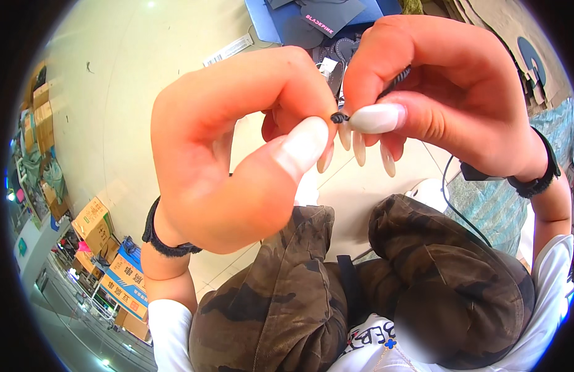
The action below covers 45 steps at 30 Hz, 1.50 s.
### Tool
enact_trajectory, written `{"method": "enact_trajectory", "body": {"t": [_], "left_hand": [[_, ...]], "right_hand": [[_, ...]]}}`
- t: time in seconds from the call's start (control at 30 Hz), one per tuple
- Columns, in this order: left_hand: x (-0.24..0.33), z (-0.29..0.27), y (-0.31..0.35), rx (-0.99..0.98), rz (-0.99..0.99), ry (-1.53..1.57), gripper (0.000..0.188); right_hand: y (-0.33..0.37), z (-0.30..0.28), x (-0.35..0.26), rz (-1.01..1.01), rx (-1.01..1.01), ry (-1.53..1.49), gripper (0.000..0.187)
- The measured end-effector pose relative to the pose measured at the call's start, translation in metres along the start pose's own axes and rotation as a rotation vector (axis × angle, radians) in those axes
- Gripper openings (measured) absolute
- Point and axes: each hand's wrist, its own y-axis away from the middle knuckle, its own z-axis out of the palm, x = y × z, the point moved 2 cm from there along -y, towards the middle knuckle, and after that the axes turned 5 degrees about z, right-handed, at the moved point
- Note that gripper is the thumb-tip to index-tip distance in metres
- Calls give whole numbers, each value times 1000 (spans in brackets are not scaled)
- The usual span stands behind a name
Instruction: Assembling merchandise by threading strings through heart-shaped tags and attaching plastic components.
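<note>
My left hand [218, 149] and my right hand [454, 93] are raised close together in front of me, with thumb and fingers pressed together on each. Between the two pinches shows a short twisted or knotted bit of black cord [339, 118]. More of this cord runs up through my right fingers as a ribbed black length. The ends inside the pinches are hidden. Beyond the hands sits an open blue box [262, 22] holding dark flat tags [331, 13]. Dark strap-like pieces and a white label lie just behind my fingertips, partly covered.
A white barcode strip [228, 49] lies on the pale tiled floor by the blue box. Brown cardboard [507, 46] and a bluish woven sack [494, 198] are at my right. Stacked cartons [122, 279] stand at far left. A thin black cable [463, 217] hangs beside my right knee.
</note>
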Motion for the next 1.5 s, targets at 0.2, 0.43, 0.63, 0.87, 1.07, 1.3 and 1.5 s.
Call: {"method": "enact_trajectory", "body": {"t": [0.2,0.43,0.63,0.87,1.07,1.3,1.5], "left_hand": [[1,1,2,30,-37,-62,18],[9,1,1,-13,-77,-191,11],[-6,-3,7,-29,208,-269,8],[-6,-5,6,-122,203,-293,10],[-2,2,8,-30,74,39,18],[0,1,7,-14,-52,-30,15],[1,1,7,-20,-26,-49,12]], "right_hand": [[-3,-4,-5,-168,-63,263,18],[-8,-4,-17,-373,-96,612,10],[-5,5,-17,-388,-7,682,22],[-4,3,-12,-405,-14,658,21],[-3,-3,-13,-364,-49,637,18],[-3,-3,-14,-402,-82,673,16],[-1,2,-14,-423,-70,683,16]]}}
